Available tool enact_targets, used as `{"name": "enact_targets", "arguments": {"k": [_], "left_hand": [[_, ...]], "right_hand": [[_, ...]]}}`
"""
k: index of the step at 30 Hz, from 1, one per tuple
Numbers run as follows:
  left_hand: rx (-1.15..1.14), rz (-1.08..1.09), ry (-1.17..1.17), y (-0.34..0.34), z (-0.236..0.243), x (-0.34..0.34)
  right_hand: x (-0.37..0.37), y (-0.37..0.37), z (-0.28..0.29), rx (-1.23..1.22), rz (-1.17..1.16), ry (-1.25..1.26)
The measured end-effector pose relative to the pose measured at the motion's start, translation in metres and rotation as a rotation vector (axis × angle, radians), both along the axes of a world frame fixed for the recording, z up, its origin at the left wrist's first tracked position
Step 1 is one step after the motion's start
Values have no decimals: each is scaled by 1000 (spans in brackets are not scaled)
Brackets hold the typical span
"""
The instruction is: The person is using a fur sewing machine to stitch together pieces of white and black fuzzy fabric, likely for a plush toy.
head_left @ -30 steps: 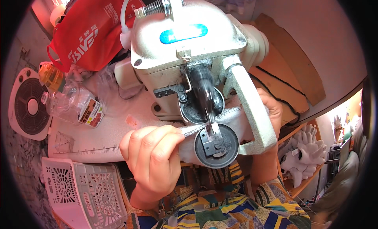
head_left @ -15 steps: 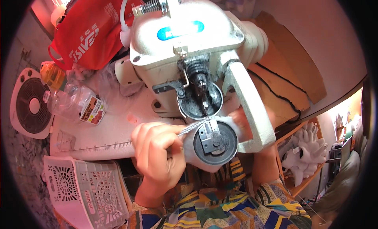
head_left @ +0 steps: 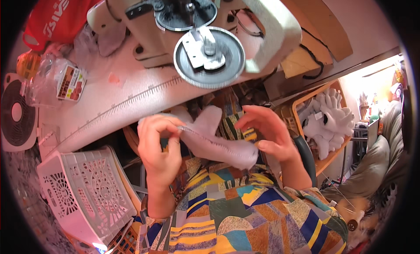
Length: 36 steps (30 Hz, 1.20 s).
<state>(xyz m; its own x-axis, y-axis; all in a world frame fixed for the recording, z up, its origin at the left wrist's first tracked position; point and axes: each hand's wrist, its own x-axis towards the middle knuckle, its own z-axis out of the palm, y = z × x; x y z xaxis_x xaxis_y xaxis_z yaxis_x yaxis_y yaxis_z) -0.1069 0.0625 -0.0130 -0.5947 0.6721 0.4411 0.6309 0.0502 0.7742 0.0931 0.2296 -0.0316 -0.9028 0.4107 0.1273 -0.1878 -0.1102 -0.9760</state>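
A pale lilac-grey fuzzy fabric piece (head_left: 203, 144) with a stitched seam along it hangs over my lap, in front of the table edge. My left hand (head_left: 159, 142) pinches its left end between thumb and fingers. At its right end my right hand (head_left: 273, 133) stands with fingers apart, close to the cloth but not gripping it. Beyond the hands is a cream sewing machine (head_left: 275, 24) with a round, toothed feed disc (head_left: 234, 57). No cloth lies on the disc.
A white plastic basket (head_left: 94, 190) stands at the lower left. Pale plush pieces (head_left: 328, 118) fill a wooden-edged box at the right. On the left are a fan (head_left: 17, 118), a clear plastic container (head_left: 43, 85) and a red bag (head_left: 57, 18). A ruler strip (head_left: 140, 95) runs along the table edge.
The fabric piece has come off the machine's disc and down toward my lap. My left hand kept hold of it; my right hand came out from behind the machine arm and opened. The view tilted downward.
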Motion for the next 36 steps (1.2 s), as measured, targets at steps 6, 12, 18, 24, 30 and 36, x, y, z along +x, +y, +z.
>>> {"name": "enact_targets", "arguments": {"k": [6, 12, 18, 24, 30, 36], "left_hand": [[89, -42, -204, -13, 15, 2], [50, -46, 4, -11, 26, 10], [22, 41, 213, -9, 28, 25], [181, -108, 167, -18, 31, 99], [71, 5, -199, -16, -6, 86], [18, 36, -414, -21, -27, 83]], "right_hand": [[24, 6, 8, 499, 107, 51], [19, -26, 15, 745, -56, 207], [23, -44, 24, 705, -165, 235], [7, -73, 20, -6, -443, 162], [6, -74, 8, 261, -539, 264], [-6, -87, 14, 1102, -756, 1]]}}
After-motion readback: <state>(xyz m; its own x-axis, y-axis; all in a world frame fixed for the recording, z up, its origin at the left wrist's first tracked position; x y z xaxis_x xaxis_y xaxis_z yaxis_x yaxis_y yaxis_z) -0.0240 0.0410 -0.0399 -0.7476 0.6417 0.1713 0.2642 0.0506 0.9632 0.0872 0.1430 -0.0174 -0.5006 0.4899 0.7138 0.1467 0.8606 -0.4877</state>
